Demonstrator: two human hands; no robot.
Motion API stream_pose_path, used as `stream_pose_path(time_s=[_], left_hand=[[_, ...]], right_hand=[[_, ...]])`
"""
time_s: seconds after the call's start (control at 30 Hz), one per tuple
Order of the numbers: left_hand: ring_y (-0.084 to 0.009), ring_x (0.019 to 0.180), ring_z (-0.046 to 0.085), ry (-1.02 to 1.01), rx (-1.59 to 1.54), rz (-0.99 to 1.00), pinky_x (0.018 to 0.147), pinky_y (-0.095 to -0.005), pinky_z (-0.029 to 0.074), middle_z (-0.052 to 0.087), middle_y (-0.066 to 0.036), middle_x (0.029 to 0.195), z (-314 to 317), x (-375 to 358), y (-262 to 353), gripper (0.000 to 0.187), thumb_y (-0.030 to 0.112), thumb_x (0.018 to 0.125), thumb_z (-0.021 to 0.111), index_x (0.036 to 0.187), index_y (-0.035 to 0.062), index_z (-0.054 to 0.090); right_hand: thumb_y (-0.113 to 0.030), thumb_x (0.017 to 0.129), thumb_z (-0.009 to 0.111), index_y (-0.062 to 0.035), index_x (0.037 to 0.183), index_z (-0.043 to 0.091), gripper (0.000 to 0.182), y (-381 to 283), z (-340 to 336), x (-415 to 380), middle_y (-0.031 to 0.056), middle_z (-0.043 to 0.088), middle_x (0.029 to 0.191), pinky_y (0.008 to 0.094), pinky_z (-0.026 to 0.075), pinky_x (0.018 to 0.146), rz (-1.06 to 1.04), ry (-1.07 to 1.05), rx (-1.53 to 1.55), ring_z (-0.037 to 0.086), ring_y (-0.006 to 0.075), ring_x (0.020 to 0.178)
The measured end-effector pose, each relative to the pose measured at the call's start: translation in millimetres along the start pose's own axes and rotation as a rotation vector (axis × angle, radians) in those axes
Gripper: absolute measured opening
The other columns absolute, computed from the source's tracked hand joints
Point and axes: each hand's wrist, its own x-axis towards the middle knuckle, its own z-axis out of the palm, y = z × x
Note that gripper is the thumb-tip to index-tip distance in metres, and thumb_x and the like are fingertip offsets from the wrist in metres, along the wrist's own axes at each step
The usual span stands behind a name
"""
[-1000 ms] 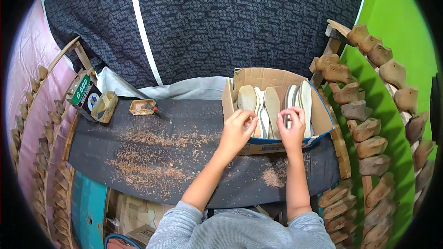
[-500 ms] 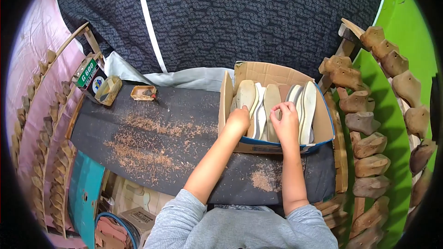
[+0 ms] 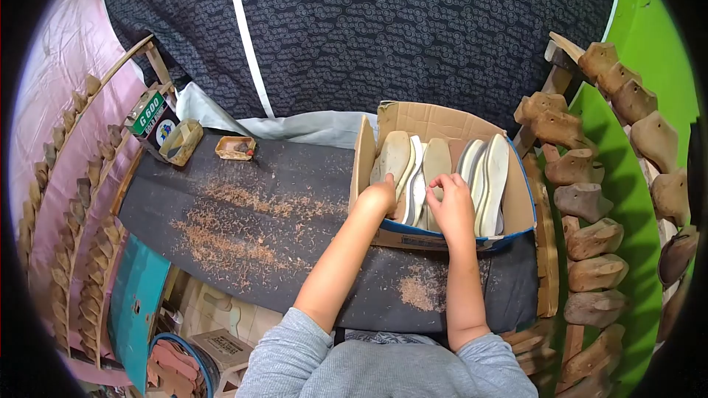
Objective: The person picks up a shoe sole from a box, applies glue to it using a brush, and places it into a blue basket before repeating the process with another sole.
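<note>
A cardboard box with blue outer sides holds several shoe soles standing on end in two groups. My left hand is closed at the lower part of the leftmost beige sole, its thumb side up; some fingers are hidden. White and grey layered soles stand just right of it. My right hand is closed in a pinch in front of the middle beige sole; whatever lies between its fingertips is too small to make out. Right of it stands another group of pale soles.
Brown shavings litter the dark table cover. Two small containers, a tan tray and an open can, stand at the back left. Racks of wooden shoe lasts flank the right side, with more lasts at left.
My right hand has come slightly down and toward me along the middle sole. My left hand stays at the leftmost sole. The view has shifted a little.
</note>
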Motion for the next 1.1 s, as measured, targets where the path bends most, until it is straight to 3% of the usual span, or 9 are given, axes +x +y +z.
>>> stream_pose_path(time_s=[0.2,0.3,0.37,0.73,0.93,1.03,1.1], left_hand=[[-0.0376,0.106,0.055,-0.005,0.058,-0.039,0.085,-0.0437,0.049,0.054,-0.023,0.117,-1.3,2.5,0.8,0.110,0.020,0.056,0.083,0.140,0.0119,0.013],[-0.0379,0.103,0.056,0.022,0.065,0.016,0.084,-0.0433,0.049,0.056,-0.023,0.113,2.1,-0.3,-2.1,0.110,0.019,0.055,0.084,0.140,0.0124,0.014],[-0.0380,0.102,0.057,0.035,0.057,0.035,0.083,-0.0431,0.049,0.057,-0.024,0.112,4.3,-3.4,-3.2,0.110,0.019,0.055,0.084,0.140,0.0120,0.014],[-0.0388,0.101,0.057,0.064,0.004,0.099,0.083,-0.0419,0.048,0.057,-0.027,0.107,1.8,-9.2,-5.1,0.108,0.019,0.059,0.082,0.139,0.0086,0.011],[-0.0405,0.105,0.054,0.005,-0.038,0.191,0.086,-0.0429,0.045,0.054,-0.028,0.111,4.4,-7.9,-6.1,0.098,0.025,0.060,0.083,0.131,0.0081,0.018],[-0.0442,0.107,0.051,0.097,-0.039,0.201,0.088,-0.0446,0.044,0.048,-0.033,0.115,5.9,-17.2,-4.4,0.085,0.028,0.066,0.078,0.126,0.0097,0.021],[-0.0478,0.108,0.048,0.139,-0.203,0.333,0.090,-0.0458,0.042,0.043,-0.038,0.115,6.6,-20.6,-3.8,0.073,0.030,0.072,0.070,0.125,0.0114,0.022]], right_hand=[[-0.015,0.074,0.065,-0.0055,0.080,0.057,0.014,1.9,-0.1,-0.4,0.0132,0.056,0.084,0.0407,0.045,0.073,0.004,-0.014,0.041,0.055,0.0323,0.086],[-0.015,0.074,0.065,-0.0047,0.080,0.057,0.015,1.9,0.0,-1.4,0.0137,0.056,0.084,0.0406,0.045,0.072,0.005,-0.006,0.063,0.055,0.0328,0.084],[-0.013,0.073,0.066,-0.0016,0.081,0.059,0.016,2.7,1.0,-3.0,0.0140,0.057,0.081,0.0358,0.047,0.069,-0.011,0.021,0.054,0.058,0.0283,0.078],[-0.013,0.073,0.067,-0.0003,0.081,0.059,0.017,1.8,1.2,-3.6,0.0149,0.057,0.079,0.0355,0.047,0.068,0.012,0.020,0.062,0.058,0.0284,0.075],[-0.014,0.072,0.068,0.0000,0.080,0.059,0.018,4.1,2.6,-3.7,0.0148,0.058,0.079,0.0356,0.047,0.066,0.018,0.011,0.057,0.059,0.0280,0.072],[-0.015,0.073,0.067,-0.0017,0.080,0.058,0.017,4.3,2.9,-3.8,0.0147,0.058,0.081,0.0381,0.047,0.067,0.029,-0.010,0.061,0.058,0.0304,0.075],[-0.017,0.074,0.066,-0.0035,0.080,0.058,0.016,4.0,3.1,-3.5,0.0147,0.058,0.082,0.0404,0.046,0.067,0.041,-0.026,0.073,0.057,0.0329,0.079]])
